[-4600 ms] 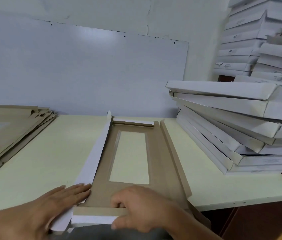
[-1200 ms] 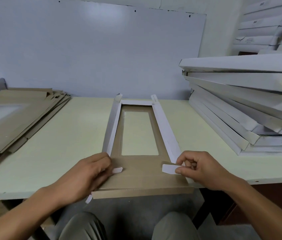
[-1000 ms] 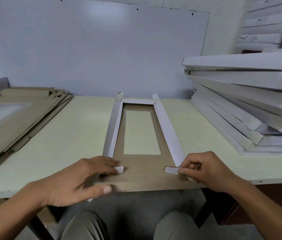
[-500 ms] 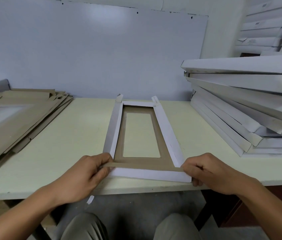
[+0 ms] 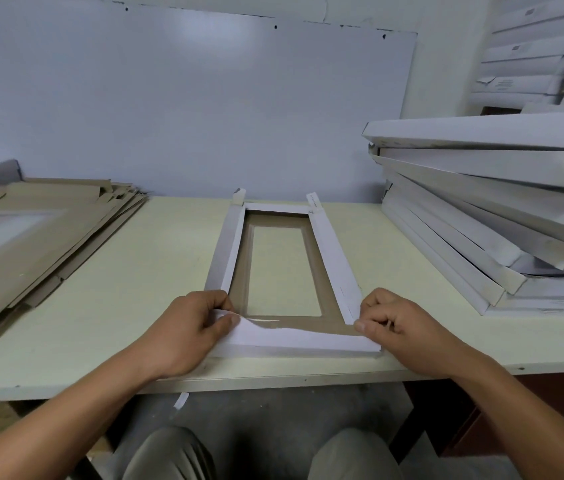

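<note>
A long cardboard box blank (image 5: 327,289) with a rectangular window lies lengthwise on the pale table (image 5: 128,292). Its brown inside faces up, and its white side flaps are folded inward along both long edges. The near end flap (image 5: 294,339) is folded over, white side up. My left hand (image 5: 187,327) pinches the left corner of that flap, which is lifted slightly. My right hand (image 5: 391,320) pinches the right corner where the flap meets the right side flap.
A pile of flat brown box blanks (image 5: 34,237) lies at the left of the table. A leaning stack of finished white boxes (image 5: 502,216) fills the right side, with more stacked behind (image 5: 533,64). A white board backs the table. My knees are below the table's front edge.
The near end flap, flat and brown side up a second ago, has been folded over toward the window. Both hands moved from the small corner tabs to the flap's corners.
</note>
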Available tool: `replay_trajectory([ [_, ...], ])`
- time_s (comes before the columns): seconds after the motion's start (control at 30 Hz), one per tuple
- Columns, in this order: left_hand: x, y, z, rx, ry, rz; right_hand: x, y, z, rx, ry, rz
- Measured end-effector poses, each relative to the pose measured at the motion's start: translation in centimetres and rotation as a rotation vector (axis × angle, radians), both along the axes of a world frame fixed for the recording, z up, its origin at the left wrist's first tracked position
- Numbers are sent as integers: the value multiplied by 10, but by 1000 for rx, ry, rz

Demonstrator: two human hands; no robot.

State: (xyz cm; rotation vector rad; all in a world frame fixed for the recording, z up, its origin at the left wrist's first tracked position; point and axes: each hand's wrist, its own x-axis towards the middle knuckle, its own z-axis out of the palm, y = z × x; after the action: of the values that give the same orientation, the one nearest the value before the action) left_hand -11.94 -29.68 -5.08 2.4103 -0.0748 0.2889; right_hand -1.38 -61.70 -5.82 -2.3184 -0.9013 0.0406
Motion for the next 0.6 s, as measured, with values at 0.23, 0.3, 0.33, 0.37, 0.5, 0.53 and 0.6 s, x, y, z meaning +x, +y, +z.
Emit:
replay_trajectory([
  [0.23, 7, -10, 2, 107, 76, 94, -5, 1, -1, -109, 20, -28],
  [0.3, 9, -12, 6, 145, 131, 113, -7, 0, 0, -181, 7, -14],
  [0.33, 10, -11, 8, 160, 164, 120, -8, 0, 0, -208, 5, -6],
  [0.37, 12, -11, 10, 170, 197, 121, -8, -1, 1, -226, 7, 0],
  [0.5, 13, -17, 13, 240, 299, 103, -8, 2, 1, -191, 17, 59],
  [0.53, 13, -19, 13, 264, 307, 102, -8, 3, 0, -191, 18, 72],
  [0.6, 12, -21, 11, 282, 300, 107, -9, 4, -3, -203, 13, 81],
])
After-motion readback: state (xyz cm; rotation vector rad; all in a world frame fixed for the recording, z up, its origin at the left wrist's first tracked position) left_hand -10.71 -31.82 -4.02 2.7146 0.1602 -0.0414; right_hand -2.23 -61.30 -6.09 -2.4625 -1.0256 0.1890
